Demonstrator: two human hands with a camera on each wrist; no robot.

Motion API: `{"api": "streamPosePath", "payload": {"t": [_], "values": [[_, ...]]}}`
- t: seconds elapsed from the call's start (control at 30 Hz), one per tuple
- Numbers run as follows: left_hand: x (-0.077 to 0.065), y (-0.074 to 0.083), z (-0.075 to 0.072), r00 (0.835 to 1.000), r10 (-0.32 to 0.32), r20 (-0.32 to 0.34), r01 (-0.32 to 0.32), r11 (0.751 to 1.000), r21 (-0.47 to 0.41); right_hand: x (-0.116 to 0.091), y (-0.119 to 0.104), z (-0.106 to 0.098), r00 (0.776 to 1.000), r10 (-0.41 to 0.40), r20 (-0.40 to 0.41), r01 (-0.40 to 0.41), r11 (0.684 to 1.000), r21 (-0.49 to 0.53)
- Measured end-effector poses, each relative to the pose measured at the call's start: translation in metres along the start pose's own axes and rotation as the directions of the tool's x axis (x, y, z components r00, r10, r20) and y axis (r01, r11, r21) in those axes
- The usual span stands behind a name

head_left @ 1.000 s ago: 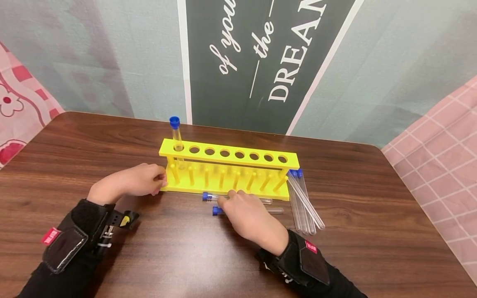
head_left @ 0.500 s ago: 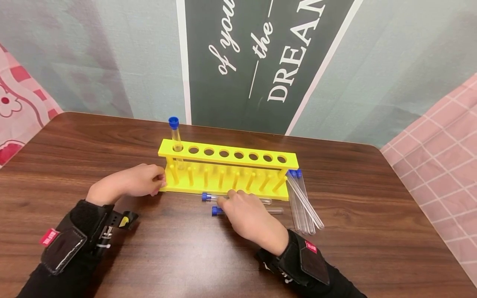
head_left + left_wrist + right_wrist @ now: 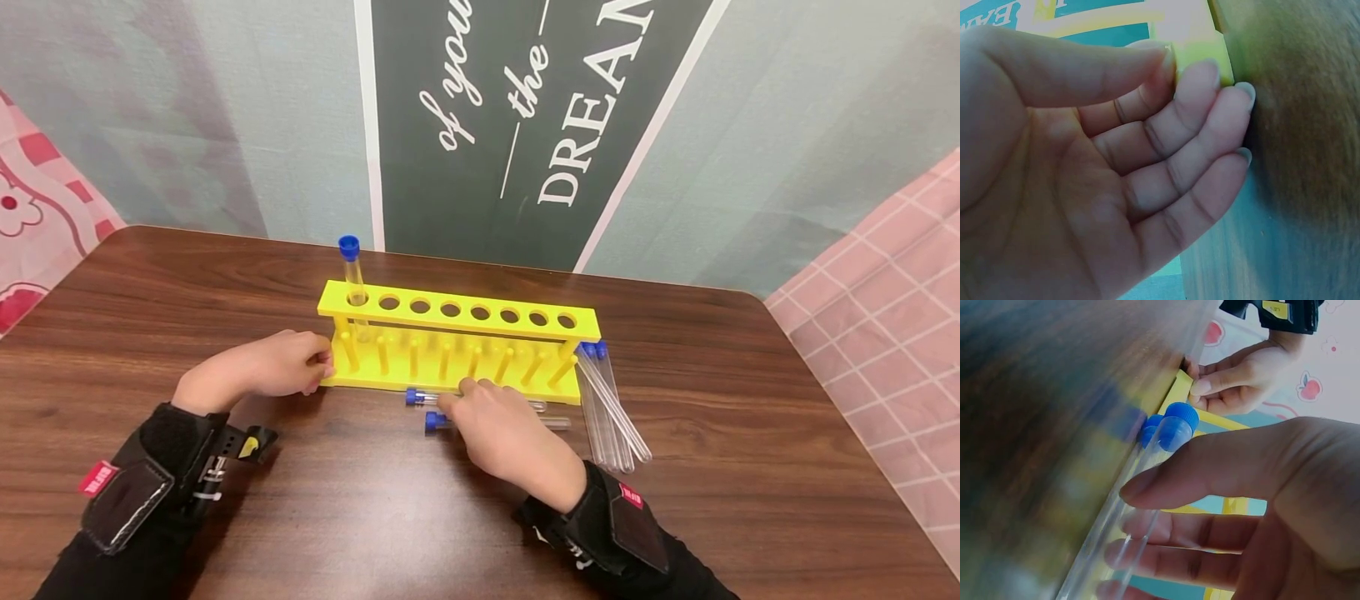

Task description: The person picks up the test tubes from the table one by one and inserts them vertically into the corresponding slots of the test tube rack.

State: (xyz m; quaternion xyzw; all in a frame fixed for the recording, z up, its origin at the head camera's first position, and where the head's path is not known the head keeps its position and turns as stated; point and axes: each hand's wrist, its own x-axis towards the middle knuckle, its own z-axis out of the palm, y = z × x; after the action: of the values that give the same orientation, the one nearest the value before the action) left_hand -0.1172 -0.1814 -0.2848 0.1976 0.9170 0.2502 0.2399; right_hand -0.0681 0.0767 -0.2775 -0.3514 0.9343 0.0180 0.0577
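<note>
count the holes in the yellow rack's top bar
8, in one row along the yellow rack: the leftmost holds a blue-capped tube, the other seven run rightward, empty. None seems hidden.

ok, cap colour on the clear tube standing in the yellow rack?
Blue cap; head view shows it best.

Yellow rack [image 3: 466, 320] blocks far side; tabletop [image 3: 337, 500] between forearms [image 3: 637, 529] free.

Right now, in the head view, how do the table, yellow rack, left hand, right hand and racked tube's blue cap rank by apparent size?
1. Table
2. Yellow rack
3. Left hand and right hand: too alike to rank
4. Racked tube's blue cap
</note>
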Motion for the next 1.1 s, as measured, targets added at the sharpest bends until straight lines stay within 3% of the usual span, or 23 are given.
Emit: {"api": "streamPosePath", "payload": {"t": [0.7, 0.9, 1.1], "values": [[0.000, 0.001, 0.000, 1.000, -0.003, -0.003, 0.004, 1.000, 0.008, -0.007, 0.013, -0.021, 0.994, 0.005, -0.110, 0.019, 0.976, 0.216], [0.001, 0.000, 0.000, 1.000, -0.008, 0.005, 0.008, 1.000, 0.007, -0.009, 0.016, -0.027, 0.992, 0.046, -0.121, 0.004, 0.923, 0.385], [0.003, -0.002, 0.001, 1.000, 0.002, 0.008, -0.002, 1.000, 0.013, -0.009, 0.020, -0.028, 0.977, 0.027, -0.211, 0.082, 0.868, 0.490]]}}
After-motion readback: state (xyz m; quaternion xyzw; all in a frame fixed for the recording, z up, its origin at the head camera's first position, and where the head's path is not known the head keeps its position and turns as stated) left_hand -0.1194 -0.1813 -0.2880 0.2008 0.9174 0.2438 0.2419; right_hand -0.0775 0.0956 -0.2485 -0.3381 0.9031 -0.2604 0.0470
